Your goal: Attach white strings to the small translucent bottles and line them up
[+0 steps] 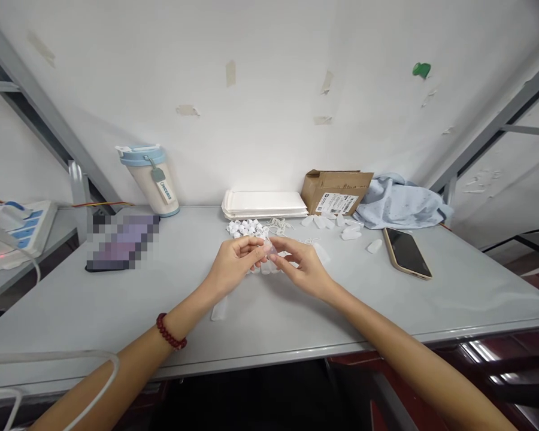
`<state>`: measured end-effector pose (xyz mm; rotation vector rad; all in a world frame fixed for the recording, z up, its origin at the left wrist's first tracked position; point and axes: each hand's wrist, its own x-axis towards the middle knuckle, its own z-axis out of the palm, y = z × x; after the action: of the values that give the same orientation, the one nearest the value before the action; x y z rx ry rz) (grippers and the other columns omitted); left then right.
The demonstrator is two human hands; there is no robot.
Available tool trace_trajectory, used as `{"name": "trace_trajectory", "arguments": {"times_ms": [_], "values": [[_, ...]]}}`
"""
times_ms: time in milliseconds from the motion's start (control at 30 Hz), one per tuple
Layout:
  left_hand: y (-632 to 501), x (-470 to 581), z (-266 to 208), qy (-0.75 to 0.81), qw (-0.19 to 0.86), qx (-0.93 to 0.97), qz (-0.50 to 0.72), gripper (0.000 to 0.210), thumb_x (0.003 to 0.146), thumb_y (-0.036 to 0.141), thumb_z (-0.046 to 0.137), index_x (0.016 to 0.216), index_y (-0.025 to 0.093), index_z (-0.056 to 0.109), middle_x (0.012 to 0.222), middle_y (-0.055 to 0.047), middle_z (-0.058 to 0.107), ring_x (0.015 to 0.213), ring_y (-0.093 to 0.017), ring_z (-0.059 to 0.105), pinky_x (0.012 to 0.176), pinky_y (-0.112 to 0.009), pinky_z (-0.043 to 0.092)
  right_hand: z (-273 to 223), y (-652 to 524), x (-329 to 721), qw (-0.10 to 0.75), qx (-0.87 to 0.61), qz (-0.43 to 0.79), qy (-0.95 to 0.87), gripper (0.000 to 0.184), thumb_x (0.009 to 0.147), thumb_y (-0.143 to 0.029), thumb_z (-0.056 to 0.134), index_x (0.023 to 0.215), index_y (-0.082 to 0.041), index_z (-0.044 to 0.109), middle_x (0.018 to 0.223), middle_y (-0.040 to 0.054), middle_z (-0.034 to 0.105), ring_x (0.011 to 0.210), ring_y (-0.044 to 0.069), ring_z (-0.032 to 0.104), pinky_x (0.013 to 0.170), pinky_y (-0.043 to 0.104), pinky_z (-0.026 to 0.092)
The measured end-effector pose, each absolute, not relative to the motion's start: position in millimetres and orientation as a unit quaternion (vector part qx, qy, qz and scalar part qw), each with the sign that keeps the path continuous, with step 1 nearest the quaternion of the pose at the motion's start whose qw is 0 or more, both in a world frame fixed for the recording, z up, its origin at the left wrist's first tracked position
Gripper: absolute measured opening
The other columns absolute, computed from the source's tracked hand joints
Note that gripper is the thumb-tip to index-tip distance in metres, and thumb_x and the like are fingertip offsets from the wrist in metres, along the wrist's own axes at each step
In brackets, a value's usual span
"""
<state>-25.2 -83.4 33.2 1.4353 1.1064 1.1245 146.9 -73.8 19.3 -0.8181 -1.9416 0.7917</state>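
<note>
My left hand (233, 263) and my right hand (306, 266) meet above the middle of the desk, fingertips pinched together. Between them is a small translucent piece (272, 249), mostly covered by the fingers, so its exact kind does not show. Just behind the hands lie a pile of small white ring-like pieces (246, 228) and a tangle of white string (278, 226). Several clear plastic pieces (265, 268) lie under the fingers, partly hidden. A translucent strip (219, 309) rests near my left wrist, which wears a red bead bracelet (171, 331).
Along the wall stand a tumbler (153, 182), a stack of white packets (265, 203), a cardboard box (336, 190) and a blue cloth (399, 202). More clear plastic pieces (351, 233) lie beside a phone (408, 252). Another, blurred device (123, 242) is at left; a white cable (72, 354) crosses the front-left.
</note>
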Motion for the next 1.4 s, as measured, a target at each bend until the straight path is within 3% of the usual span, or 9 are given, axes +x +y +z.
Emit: {"name": "trace_trajectory", "arguments": {"times_ms": [167, 333, 533, 700, 867, 1000, 1167, 1400], "values": [[-88, -23, 34, 0.467, 0.449, 0.594, 0.477, 0.027, 0.074, 0.040, 0.066, 0.084, 0.015, 0.067, 0.068, -0.001, 0.063, 0.057, -0.010, 0.054, 0.055, -0.022, 0.044, 16, -71, 147, 0.445, -0.324, 0.258, -0.794, 0.039, 0.081, -0.029, 0.061, 0.117, -0.019, 0.053, 0.090, 0.0060, 0.065, 0.082, 0.016, 0.062, 0.063, 0.027, 0.055], [-88, -22, 31, 0.475, 0.422, 0.603, 0.483, 0.026, 0.073, 0.040, 0.067, 0.081, 0.015, 0.066, 0.065, 0.000, 0.061, 0.054, -0.009, 0.049, 0.052, -0.022, 0.040, 12, -70, 147, 0.450, -0.310, 0.225, -0.807, 0.025, 0.083, -0.029, 0.059, 0.106, -0.019, 0.058, 0.090, 0.0061, 0.065, 0.079, 0.015, 0.062, 0.061, 0.026, 0.055], [-86, -25, 27, 0.479, 0.408, 0.616, 0.473, 0.025, 0.073, 0.040, 0.068, 0.081, 0.016, 0.066, 0.063, 0.000, 0.058, 0.055, -0.011, 0.050, 0.053, -0.024, 0.039, 16, -73, 146, 0.432, -0.330, 0.361, -0.758, 0.026, 0.083, -0.032, 0.057, 0.105, -0.018, 0.059, 0.095, 0.0074, 0.067, 0.084, 0.017, 0.064, 0.068, 0.030, 0.055], [-89, -28, 32, 0.453, 0.281, 0.700, 0.476, 0.020, 0.078, 0.034, 0.062, 0.092, 0.020, 0.066, 0.095, -0.007, 0.063, 0.082, -0.019, 0.058, 0.067, -0.029, 0.046, 24, -71, 147, 0.411, -0.311, 0.561, -0.648, 0.031, 0.079, -0.035, 0.063, 0.104, -0.017, 0.058, 0.089, 0.0058, 0.068, 0.080, 0.017, 0.066, 0.072, 0.033, 0.055], [-90, -34, 36, 0.359, 0.159, 0.839, 0.377, 0.053, 0.073, 0.030, 0.069, 0.123, 0.026, 0.051, 0.126, -0.010, 0.050, 0.116, -0.028, 0.044, 0.092, -0.042, 0.043, 29, -70, 149, 0.384, -0.278, 0.656, -0.587, 0.032, 0.080, -0.033, 0.064, 0.107, -0.017, 0.059, 0.094, 0.0076, 0.068, 0.087, 0.019, 0.067, 0.076, 0.034, 0.054], [-88, -38, 39, 0.351, 0.113, 0.864, 0.343, 0.051, 0.075, 0.026, 0.067, 0.123, 0.023, 0.050, 0.121, -0.010, 0.053, 0.115, -0.028, 0.043, 0.095, -0.045, 0.040, 31, -71, 148, 0.362, -0.263, 0.698, -0.559, 0.030, 0.080, -0.032, 0.063, 0.106, -0.016, 0.059, 0.098, 0.0096, 0.068, 0.090, 0.020, 0.066, 0.078, 0.033, 0.052], [-92, -41, 43, 0.344, 0.127, 0.863, 0.348, 0.042, 0.074, 0.025, 0.067, 0.114, 0.023, 0.057, 0.113, -0.008, 0.060, 0.112, -0.027, 0.046, 0.096, -0.046, 0.038, 33, -75, 147, 0.329, -0.264, 0.701, -0.575, 0.034, 0.082, -0.036, 0.062, 0.110, -0.017, 0.057, 0.097, 0.0094, 0.068, 0.091, 0.019, 0.065, 0.082, 0.034, 0.051], [-117, -60, 40, 0.347, 0.195, 0.863, 0.311, 0.044, 0.070, 0.032, 0.073, 0.111, 0.023, 0.059, 0.110, -0.009, 0.062, 0.106, -0.025, 0.052, 0.090, -0.041, 0.044, 29, -84, 144, 0.188, -0.252, 0.691, -0.651, 0.034, 0.082, -0.036, 0.061, 0.107, -0.013, 0.060, 0.074, 0.0034, 0.065, 0.069, 0.014, 0.065, 0.058, 0.023, 0.051]]}}
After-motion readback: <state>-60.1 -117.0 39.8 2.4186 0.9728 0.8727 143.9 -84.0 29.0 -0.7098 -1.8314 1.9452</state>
